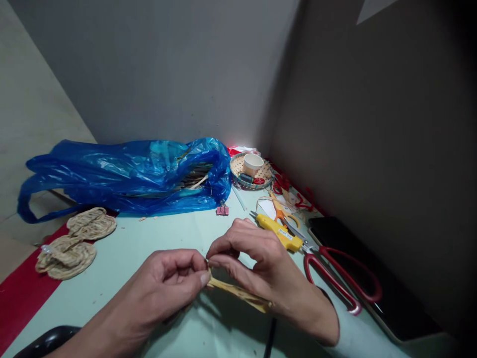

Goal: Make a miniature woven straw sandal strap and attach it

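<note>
Left hand [167,279] and right hand [261,263] meet above the tabletop [167,233], fingers of both pinched tight on one end of a straw strip [238,293]. It trails under my right palm; red scissors [335,278] lie just beside.

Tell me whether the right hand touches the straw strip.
Touching. The head view shows the right hand pinching the straw strip at its end.
</note>
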### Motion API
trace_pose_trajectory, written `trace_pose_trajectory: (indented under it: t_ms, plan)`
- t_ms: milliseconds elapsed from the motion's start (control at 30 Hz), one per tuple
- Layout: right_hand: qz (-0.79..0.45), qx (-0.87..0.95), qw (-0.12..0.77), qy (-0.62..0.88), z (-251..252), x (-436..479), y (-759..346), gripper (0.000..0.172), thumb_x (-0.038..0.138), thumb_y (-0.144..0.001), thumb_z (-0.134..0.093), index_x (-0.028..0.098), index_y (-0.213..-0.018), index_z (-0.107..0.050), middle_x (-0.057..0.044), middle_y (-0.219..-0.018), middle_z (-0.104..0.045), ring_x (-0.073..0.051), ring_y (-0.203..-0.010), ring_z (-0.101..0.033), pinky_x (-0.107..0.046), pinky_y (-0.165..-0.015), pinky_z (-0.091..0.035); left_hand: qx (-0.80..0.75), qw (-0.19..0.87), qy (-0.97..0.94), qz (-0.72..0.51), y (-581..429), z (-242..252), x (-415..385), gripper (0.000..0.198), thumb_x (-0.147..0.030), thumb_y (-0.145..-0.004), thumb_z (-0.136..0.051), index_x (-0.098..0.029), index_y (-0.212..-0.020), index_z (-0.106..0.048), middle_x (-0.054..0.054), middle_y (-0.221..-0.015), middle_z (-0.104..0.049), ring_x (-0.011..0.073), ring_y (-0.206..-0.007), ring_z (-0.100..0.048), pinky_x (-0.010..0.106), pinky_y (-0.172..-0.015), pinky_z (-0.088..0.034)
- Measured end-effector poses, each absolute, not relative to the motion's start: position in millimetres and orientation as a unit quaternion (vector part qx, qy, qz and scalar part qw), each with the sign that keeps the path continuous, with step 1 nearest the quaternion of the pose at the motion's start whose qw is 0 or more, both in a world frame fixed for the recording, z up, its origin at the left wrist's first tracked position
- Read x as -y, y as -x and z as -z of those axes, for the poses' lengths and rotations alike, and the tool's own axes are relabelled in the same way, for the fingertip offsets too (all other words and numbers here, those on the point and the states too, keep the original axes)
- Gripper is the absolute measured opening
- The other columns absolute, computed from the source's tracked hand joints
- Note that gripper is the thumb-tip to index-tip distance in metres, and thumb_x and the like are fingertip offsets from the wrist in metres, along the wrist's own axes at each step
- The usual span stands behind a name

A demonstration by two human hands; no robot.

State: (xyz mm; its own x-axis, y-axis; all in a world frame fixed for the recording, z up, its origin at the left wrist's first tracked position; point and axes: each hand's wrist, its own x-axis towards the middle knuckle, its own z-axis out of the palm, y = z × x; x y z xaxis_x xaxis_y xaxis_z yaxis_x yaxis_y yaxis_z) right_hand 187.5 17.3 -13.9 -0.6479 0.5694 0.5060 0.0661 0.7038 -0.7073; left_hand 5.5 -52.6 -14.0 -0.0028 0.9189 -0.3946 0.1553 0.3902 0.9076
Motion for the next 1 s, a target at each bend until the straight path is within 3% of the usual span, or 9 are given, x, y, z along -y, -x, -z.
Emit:
trace_pose_trajectory:
  t_ms: [133,233,333,467,533,667,733,867,1000]
  plan:
    - [-0.417,0.751,0.43,0.276,5,-24,-195,0.01,0.023,-0.094,-0.065,0.02,-0.102,-0.07,-0.001,-0.099,-0.073,-0.013,-0.088,-0.065,-0.023,-0.083,-0.048,-0.65,0.511,-0.406,-0.388,-15,8,56,0.036,-0.052,-0.059,-0.079,-0.021,-0.058,-0.062,-0.008,-0.05,-0.035,0.0083,-0.047,-0.022,0.023,-0.044,-0.012]
    - [-0.443,0.717,0.442,0.308,-3,-24,-203,0.014,0.032,-0.096,-0.059,0.021,-0.098,-0.068,-0.001,-0.094,-0.07,-0.015,-0.086,-0.063,-0.024,-0.078,-0.049,-0.66,0.487,-0.344,-0.456,-23,-2,61,0.035,-0.051,-0.057,-0.082,-0.021,-0.061,-0.066,-0.008,-0.052,-0.038,0.0083,-0.049,-0.025,0.022,-0.047,-0.014]
    - [-0.419,0.733,0.455,0.284,-3,-16,-205,0.017,0.04,-0.091,-0.065,0.024,-0.096,-0.063,0.0,-0.091,-0.064,-0.017,-0.086,-0.059,-0.026,-0.078,-0.048,-0.637,0.489,-0.307,-0.51,-26,-8,63,0.038,-0.053,-0.056,-0.085,-0.02,-0.064,-0.067,-0.008,-0.05,-0.037,0.0083,-0.049,-0.026,0.021,-0.047,-0.015]
    - [-0.341,0.744,0.52,0.246,6,-3,-205,0.042,0.058,-0.084,-0.07,0.033,-0.115,-0.056,-0.001,-0.115,-0.057,-0.021,-0.106,-0.055,-0.029,-0.091,-0.047,-0.602,0.483,-0.304,-0.559,-23,-5,60,0.037,-0.051,-0.065,-0.083,-0.019,-0.069,-0.066,-0.008,-0.052,-0.037,0.0084,-0.052,-0.023,0.02,-0.049,-0.017]
    - [-0.315,0.747,0.538,0.232,9,0,-205,0.044,0.056,-0.085,-0.07,0.034,-0.119,-0.054,-0.002,-0.121,-0.055,-0.021,-0.112,-0.054,-0.029,-0.093,-0.047,-0.584,0.494,-0.292,-0.573,-24,-3,59,0.037,-0.052,-0.068,-0.082,-0.02,-0.073,-0.064,-0.009,-0.052,-0.036,0.0085,-0.052,-0.02,0.021,-0.049,-0.014]
    - [-0.333,0.777,0.485,0.225,9,0,-198,0.016,0.027,-0.09,-0.07,0.026,-0.103,-0.061,0.0,-0.096,-0.065,-0.015,-0.087,-0.062,-0.024,-0.08,-0.049,-0.562,0.51,-0.299,-0.578,-34,-4,59,0.037,-0.052,-0.068,-0.083,-0.02,-0.071,-0.064,-0.009,-0.051,-0.036,0.0081,-0.051,-0.02,0.021,-0.049,-0.015]
    - [-0.361,0.765,0.488,0.213,10,-1,-192,0.006,0.021,-0.09,-0.069,0.023,-0.091,-0.064,0.002,-0.084,-0.067,-0.012,-0.077,-0.063,-0.021,-0.074,-0.05,-0.556,0.508,-0.311,-0.58,-40,-7,60,0.038,-0.053,-0.067,-0.083,-0.02,-0.069,-0.066,-0.008,-0.051,-0.038,0.0079,-0.05,-0.022,0.021,-0.049,-0.015]
    - [-0.389,0.692,0.566,0.221,14,-1,-182,0.006,0.021,-0.085,-0.073,0.02,-0.081,-0.069,0.002,-0.076,-0.07,-0.012,-0.069,-0.065,-0.02,-0.068,-0.05,-0.562,0.479,-0.322,-0.592,-50,-10,59,0.04,-0.055,-0.066,-0.083,-0.019,-0.07,-0.066,-0.008,-0.052,-0.036,0.0086,-0.053,-0.02,0.02,-0.049,-0.017]
    - [-0.454,0.631,0.568,0.269,17,0,-180,0.012,0.027,-0.082,-0.075,0.02,-0.073,-0.07,0.002,-0.066,-0.069,-0.013,-0.063,-0.064,-0.022,-0.061,-0.049,-0.568,0.427,-0.35,-0.61,-54,-8,55,0.039,-0.054,-0.068,-0.082,-0.019,-0.068,-0.067,-0.007,-0.055,-0.036,0.0094,-0.055,-0.025,0.018,-0.049,-0.022]
